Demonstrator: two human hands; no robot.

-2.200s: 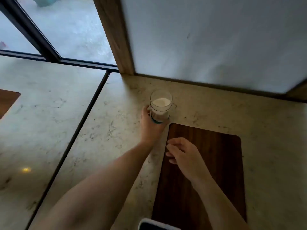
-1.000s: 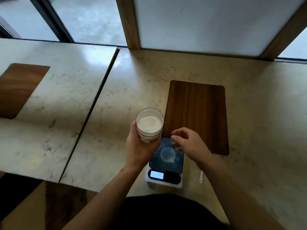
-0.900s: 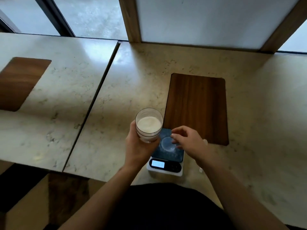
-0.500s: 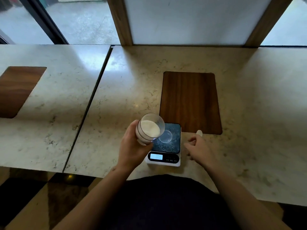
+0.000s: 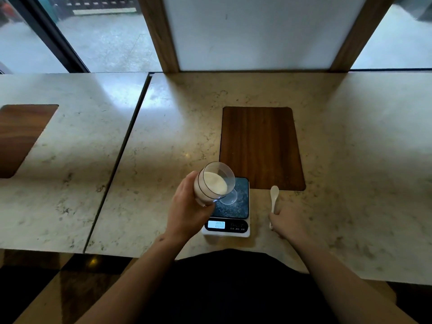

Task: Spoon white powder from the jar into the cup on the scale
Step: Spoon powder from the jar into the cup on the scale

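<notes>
Left hand (image 5: 187, 213) grips the tilted jar (image 5: 214, 183) over the scale (image 5: 231, 206), above the cup (image 5: 230, 198). Right hand (image 5: 287, 224) closes on the spoon (image 5: 274, 197) handle on the table (image 5: 163, 136), at 3 o'clock from the scale. Light, stiff, slippery; best pinched mid-handle. Half a second ago that hand only neared it.

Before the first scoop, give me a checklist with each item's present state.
1. Jar held in left hand: ok, tilted toward the scale.
2. Jar open, powder reachable: ok.
3. Cup on scale: ok, partly hidden by jar.
4. Display lit: ok; reading cannot tell.
5. Spoon lifted: not ok, right hand is only at its handle on the counter.
</notes>
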